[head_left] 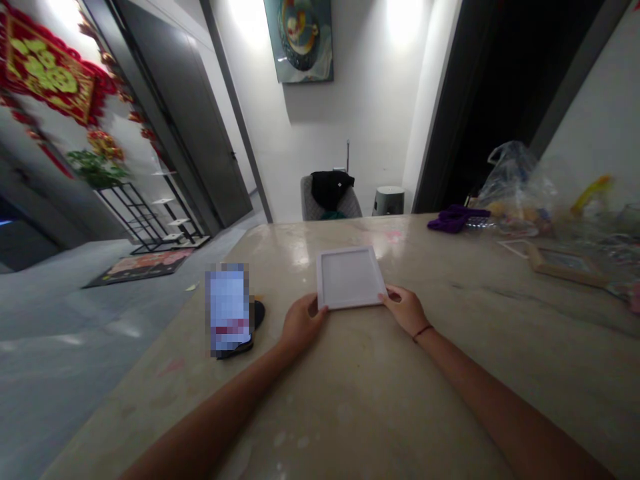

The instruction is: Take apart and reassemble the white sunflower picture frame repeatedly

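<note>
A white square picture frame (351,279) with a raised rim and a pale inner panel is in front of me, over the middle of the table. My left hand (303,325) grips its near left corner, the thumb on the rim and the other fingers partly hidden beside it. At the near right corner, my right hand (404,309) pinches the rim with the thumb on top. A thin dark band circles the right wrist. Whether the frame rests on the tabletop or is slightly raised, I cannot tell.
A phone (229,310) with a blurred-out screen stands on the table (350,413) at the left. On the right lie a purple cloth (453,219), a clear plastic bag (515,183) and a wooden frame (567,265). Beyond the far edge stands a chair (306,200) with black clothing.
</note>
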A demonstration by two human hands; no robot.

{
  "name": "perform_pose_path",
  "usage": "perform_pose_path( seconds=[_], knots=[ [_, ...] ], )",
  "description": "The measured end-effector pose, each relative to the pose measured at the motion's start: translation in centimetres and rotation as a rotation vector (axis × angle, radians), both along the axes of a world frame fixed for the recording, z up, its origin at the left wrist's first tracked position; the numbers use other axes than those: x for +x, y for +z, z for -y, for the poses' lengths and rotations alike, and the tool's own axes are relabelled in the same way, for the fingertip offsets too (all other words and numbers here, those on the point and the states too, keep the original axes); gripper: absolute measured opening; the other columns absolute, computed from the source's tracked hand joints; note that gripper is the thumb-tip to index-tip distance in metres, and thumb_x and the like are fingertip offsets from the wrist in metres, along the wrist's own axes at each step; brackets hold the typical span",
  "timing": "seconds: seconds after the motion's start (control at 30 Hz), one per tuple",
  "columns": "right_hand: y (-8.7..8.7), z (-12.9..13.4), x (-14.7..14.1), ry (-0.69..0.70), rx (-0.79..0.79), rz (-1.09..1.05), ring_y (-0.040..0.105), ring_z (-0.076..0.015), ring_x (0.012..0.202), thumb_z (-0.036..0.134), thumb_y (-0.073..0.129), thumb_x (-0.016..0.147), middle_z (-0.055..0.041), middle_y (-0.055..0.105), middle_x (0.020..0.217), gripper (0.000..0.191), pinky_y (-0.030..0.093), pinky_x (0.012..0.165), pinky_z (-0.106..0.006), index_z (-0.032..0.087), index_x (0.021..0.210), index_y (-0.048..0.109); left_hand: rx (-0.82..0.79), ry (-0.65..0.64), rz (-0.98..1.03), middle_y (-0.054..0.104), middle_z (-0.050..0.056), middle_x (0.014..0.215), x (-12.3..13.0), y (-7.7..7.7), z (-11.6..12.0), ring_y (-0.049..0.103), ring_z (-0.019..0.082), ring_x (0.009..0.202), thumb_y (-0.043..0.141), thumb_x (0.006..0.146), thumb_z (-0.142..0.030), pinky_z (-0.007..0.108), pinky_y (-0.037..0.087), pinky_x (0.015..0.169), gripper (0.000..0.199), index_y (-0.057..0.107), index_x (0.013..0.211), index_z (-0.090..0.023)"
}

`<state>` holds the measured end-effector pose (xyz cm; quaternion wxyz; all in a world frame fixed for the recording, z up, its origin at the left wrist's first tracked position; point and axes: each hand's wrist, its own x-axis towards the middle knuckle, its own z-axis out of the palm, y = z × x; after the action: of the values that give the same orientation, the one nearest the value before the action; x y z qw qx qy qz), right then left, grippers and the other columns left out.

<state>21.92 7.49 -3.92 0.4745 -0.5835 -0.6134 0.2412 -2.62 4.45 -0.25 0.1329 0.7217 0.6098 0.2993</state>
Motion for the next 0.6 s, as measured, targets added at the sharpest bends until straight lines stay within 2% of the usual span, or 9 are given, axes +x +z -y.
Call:
perform_pose_path(
  seconds=[0.13, 0.23, 0.33, 0.47, 0.53, 0.6],
  knots=[
    [0.2, 0.2, -0.1, 0.02, -0.019, -0.188, 0.061, -0.0167, 0.071, 0.028, 0.059, 0.063, -0.0084, 0.067, 0.089, 0.036, 0.049, 0.069, -0.031, 0.015, 0.097, 0.062, -0.018, 0.02, 0.248, 0.065, 0.009, 0.105, 0.0, -0.2, 0.0, 0.061, 0.019, 0.095, 0.056, 0.073, -0.024, 0.034, 0.046, 0.086, 0.036, 0.053, 0.107, -0.016],
    [0.6, 0.5, -0.3, 0.034, -0.037, -0.187, 0.058, -0.0139, 0.064, 0.023, 0.059, 0.059, -0.0063, 0.066, 0.085, 0.04, 0.049, 0.064, -0.028, 0.014, 0.099, 0.059, -0.027, 0.038, 0.304, 0.064, 0.009, 0.099, 0.0, -0.3, 0.0, 0.062, 0.017, 0.087, 0.058, 0.069, -0.021, 0.033, 0.048, 0.08, 0.046, 0.046, 0.113, -0.014],
    [0.8, 0.7, -0.4, 0.079, -0.03, -0.156, 0.058, -0.0146, 0.066, 0.022, 0.058, 0.059, -0.0043, 0.065, 0.08, 0.031, 0.048, 0.065, -0.029, 0.016, 0.09, 0.059, -0.02, 0.013, 0.271, 0.062, 0.008, 0.098, -0.1, -0.4, 0.0, 0.06, 0.016, 0.082, 0.057, 0.069, -0.02, 0.031, 0.049, 0.077, 0.054, 0.041, 0.12, -0.014],
    [0.7, 0.9, -0.2, 0.125, -0.024, -0.208, 0.06, -0.0166, 0.072, 0.025, 0.058, 0.062, -0.0052, 0.066, 0.081, 0.023, 0.048, 0.071, -0.032, 0.017, 0.083, 0.058, -0.005, -0.04, 0.167, 0.061, 0.009, 0.101, -0.3, -0.5, 0.0, 0.059, 0.017, 0.086, 0.051, 0.074, -0.022, 0.034, 0.048, 0.081, 0.044, 0.045, 0.117, -0.014],
    [0.7, 1.0, -0.3, 0.144, -0.036, -0.261, 0.061, -0.0168, 0.073, 0.026, 0.059, 0.062, -0.0053, 0.066, 0.081, 0.024, 0.049, 0.072, -0.033, 0.017, 0.084, 0.057, 0.009, -0.043, 0.118, 0.06, 0.011, 0.107, -0.3, -0.5, 0.1, 0.059, 0.019, 0.092, 0.049, 0.076, -0.022, 0.035, 0.046, 0.085, 0.047, 0.042, 0.122, -0.014],
    [1.0, 1.2, -0.5, 0.172, -0.05, -0.334, 0.062, -0.0169, 0.074, 0.027, 0.061, 0.061, -0.0048, 0.067, 0.081, 0.025, 0.049, 0.073, -0.033, 0.018, 0.084, 0.058, 0.061, -0.024, 0.068, 0.055, 0.013, 0.118, -0.2, -0.6, 0.2, 0.054, 0.022, 0.106, 0.051, 0.076, -0.023, 0.038, 0.042, 0.092, 0.057, 0.033, 0.13, -0.015]
  ],
)
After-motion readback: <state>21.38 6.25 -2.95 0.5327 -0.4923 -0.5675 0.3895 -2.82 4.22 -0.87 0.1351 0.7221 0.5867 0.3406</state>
